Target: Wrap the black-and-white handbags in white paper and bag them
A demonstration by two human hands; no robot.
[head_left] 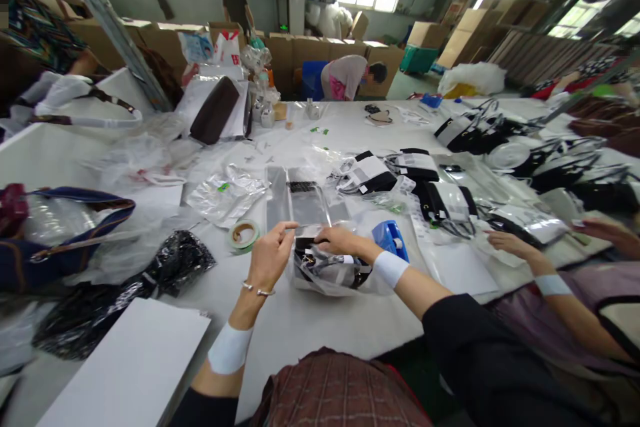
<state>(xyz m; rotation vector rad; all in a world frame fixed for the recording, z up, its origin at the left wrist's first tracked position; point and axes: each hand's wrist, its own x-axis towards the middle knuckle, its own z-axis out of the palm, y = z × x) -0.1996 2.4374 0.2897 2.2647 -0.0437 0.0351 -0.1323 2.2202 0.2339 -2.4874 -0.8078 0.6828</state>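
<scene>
A black handbag [306,255] with a strap and white wrapping lies inside a clear plastic bag [327,288] in front of me. My left hand [273,255] is at the plastic bag's left upper corner, its fingers drawn together on the film. My right hand [340,240] reaches over the top of the handbag, fingers bent and closed at the bag's upper edge; its fingertips are partly hidden. A roll of pale green tape [243,236] lies left of my left hand. The blue tape dispenser [390,240] stands just right of my right hand.
Beyond the handbag lie flat clear plastic bags [277,197]. Several wrapped black handbags [373,173] stand farther right. White sheets [130,360] and crumpled black plastic [185,260] lie left. A co-worker's hand [513,243] is at the right, near another wrapped bag.
</scene>
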